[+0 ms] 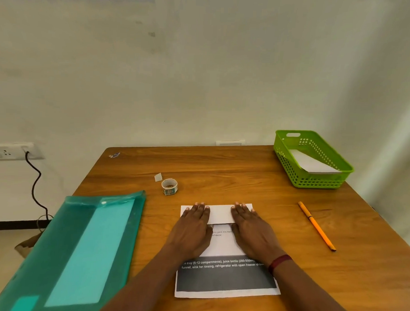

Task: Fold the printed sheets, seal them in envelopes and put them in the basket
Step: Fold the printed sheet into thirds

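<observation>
Tabletop [222, 170] keeps everything within reach. A teal folder [80, 244] lies at the left, overhanging the near edge, and is probably the paper supply. The printed sheet [225, 279] sits square before the person, its far edge folded back. The green basket [314, 180] at the far right corner holds what looks like a white envelope [313, 162], clear of the folding space. The left hand [192, 229] and right hand [252, 231] lie flat, fingers straight, pressing the flap to set the crease. A pencil [316, 225] and a tape roll [169, 186] wait aside, the tape likely for sealing.

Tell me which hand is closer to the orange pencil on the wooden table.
Right. The right hand presses the folded white printed sheet, with the orange pencil lying apart on its right side; the left hand presses the same sheet farther left, beyond the right hand.
</observation>
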Available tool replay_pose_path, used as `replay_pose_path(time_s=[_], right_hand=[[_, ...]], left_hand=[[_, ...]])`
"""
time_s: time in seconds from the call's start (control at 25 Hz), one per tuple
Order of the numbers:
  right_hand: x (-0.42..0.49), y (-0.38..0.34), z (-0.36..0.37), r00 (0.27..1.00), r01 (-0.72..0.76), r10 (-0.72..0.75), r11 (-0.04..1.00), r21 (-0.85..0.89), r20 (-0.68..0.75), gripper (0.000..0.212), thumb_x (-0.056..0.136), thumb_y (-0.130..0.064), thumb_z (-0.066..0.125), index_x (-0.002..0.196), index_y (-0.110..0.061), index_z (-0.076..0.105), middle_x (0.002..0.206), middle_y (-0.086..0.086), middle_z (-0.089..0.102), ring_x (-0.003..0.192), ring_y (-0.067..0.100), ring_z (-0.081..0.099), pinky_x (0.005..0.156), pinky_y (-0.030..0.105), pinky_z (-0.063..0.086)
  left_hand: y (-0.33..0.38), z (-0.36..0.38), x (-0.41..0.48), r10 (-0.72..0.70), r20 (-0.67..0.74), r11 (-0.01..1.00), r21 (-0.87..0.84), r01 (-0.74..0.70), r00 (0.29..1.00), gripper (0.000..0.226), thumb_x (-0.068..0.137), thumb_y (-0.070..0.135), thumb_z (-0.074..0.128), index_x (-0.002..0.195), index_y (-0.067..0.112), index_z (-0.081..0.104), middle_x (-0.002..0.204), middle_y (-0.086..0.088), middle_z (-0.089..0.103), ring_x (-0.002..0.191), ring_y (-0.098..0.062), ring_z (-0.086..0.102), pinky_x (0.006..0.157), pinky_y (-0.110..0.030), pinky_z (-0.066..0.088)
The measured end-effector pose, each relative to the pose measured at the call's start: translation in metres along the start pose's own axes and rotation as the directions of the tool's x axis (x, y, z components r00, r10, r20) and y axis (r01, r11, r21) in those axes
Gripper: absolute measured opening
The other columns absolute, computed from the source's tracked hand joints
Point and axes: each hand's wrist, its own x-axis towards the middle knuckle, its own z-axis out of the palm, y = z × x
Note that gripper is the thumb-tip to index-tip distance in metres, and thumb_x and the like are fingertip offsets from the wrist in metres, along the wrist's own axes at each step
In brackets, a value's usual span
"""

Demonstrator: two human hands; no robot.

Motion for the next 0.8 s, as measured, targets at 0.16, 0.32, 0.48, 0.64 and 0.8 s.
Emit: replay_pose_path(time_s=[0.16,0.32,0.48,0.64,0.8], right_hand=[[-0.006,-0.004,0.001,0.997,0.013,-0.011,0.999,-0.036,0.071,0.083,0.092,-0.068,0.007,0.155,-0.014,0.011,0.162,0.010,0.002,0.151,0.022,0.002,0.121,0.039,0.003],[-0.006,-0.025,0.000,0.989,0.034,-0.029,0.999,-0.034,0.142,0.087,0.085,-0.070,-0.006,0.155,-0.018,-0.006,0.160,0.009,-0.016,0.149,0.022,-0.016,0.120,0.043,-0.009],[-0.002,-0.032,0.000,0.981,0.087,-0.083,0.996,-0.019,0.177,0.085,0.085,-0.066,-0.011,0.154,-0.017,-0.008,0.162,0.006,-0.015,0.148,0.019,-0.018,0.121,0.043,-0.009],[-0.005,-0.019,0.000,0.988,0.035,-0.037,0.999,0.017,0.151,0.091,0.083,-0.071,-0.005,0.155,-0.016,-0.006,0.162,0.005,-0.014,0.149,0.018,-0.014,0.121,0.038,-0.006],[-0.008,0.002,-0.006,0.987,-0.067,0.066,0.998,0.000,0.150,0.100,0.076,-0.074,-0.011,0.155,-0.013,-0.004,0.162,0.008,-0.012,0.150,0.019,-0.012,0.119,0.035,-0.008]], left_hand=[[-0.001,0.009,-0.004,0.014,0.020,0.999,0.050,-0.015,1.000,0.063,0.102,0.045,0.018,0.156,0.013,0.008,0.164,-0.009,0.001,0.151,-0.022,-0.002,0.123,-0.040,0.004],[-0.003,0.011,-0.001,0.053,0.028,0.995,0.088,-0.056,0.998,0.059,0.103,0.041,0.016,0.156,0.017,0.006,0.165,-0.003,-0.002,0.151,-0.022,-0.009,0.123,-0.042,0.000],[-0.002,0.011,-0.001,0.044,0.015,0.997,0.059,-0.045,0.999,0.057,0.104,0.039,0.015,0.156,0.018,0.007,0.165,-0.001,0.001,0.151,-0.019,-0.007,0.123,-0.039,0.002],[-0.006,0.011,0.001,-0.086,0.037,0.996,0.039,0.085,0.996,0.066,0.103,0.048,0.016,0.156,0.013,0.001,0.164,-0.005,-0.004,0.151,-0.020,-0.007,0.123,-0.039,0.000],[-0.008,0.013,0.004,-0.163,0.050,0.986,0.046,0.160,0.985,0.069,0.102,0.050,0.014,0.156,0.010,-0.003,0.164,-0.008,-0.006,0.151,-0.021,-0.008,0.123,-0.040,-0.001]])
